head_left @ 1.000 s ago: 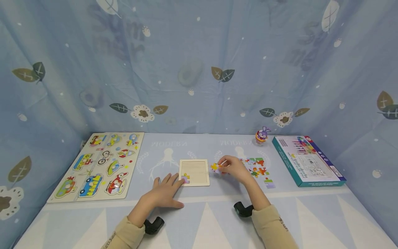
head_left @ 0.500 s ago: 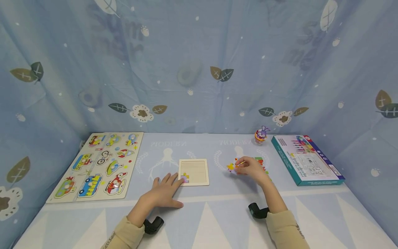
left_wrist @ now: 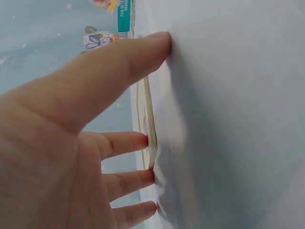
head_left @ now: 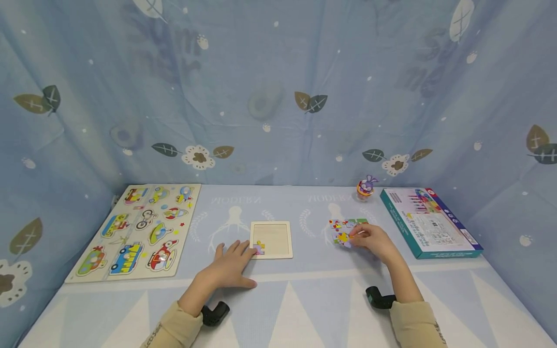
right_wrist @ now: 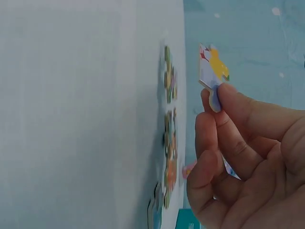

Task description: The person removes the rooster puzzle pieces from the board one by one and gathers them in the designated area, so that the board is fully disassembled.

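Observation:
My left hand [head_left: 229,270] rests on the table with its fingers spread. Its fingertips touch the near-left corner of a square wooden puzzle tray [head_left: 290,241]. A purple and yellow jigsaw piece [head_left: 260,248] lies in that corner, partly behind a fingertip. Between thumb and fingers, my right hand [head_left: 377,242] pinches another jigsaw piece [right_wrist: 212,67], lilac and yellow with a red detail. It holds this piece raised over the loose jigsaw pieces [right_wrist: 170,138] on the table. In the head view the hand hides some of those pieces.
At the left lies a large vehicle peg-puzzle board [head_left: 143,232]. A teal-edged box [head_left: 435,227] lies at the right, with a small purple-eared figurine [head_left: 365,187] near it at the back. A patterned blue curtain [head_left: 270,63] closes off the table's far side.
My right hand has moved right, away from the tray and over the loose pieces, still pinching the jigsaw piece. My left hand has stayed in place at the tray corner.

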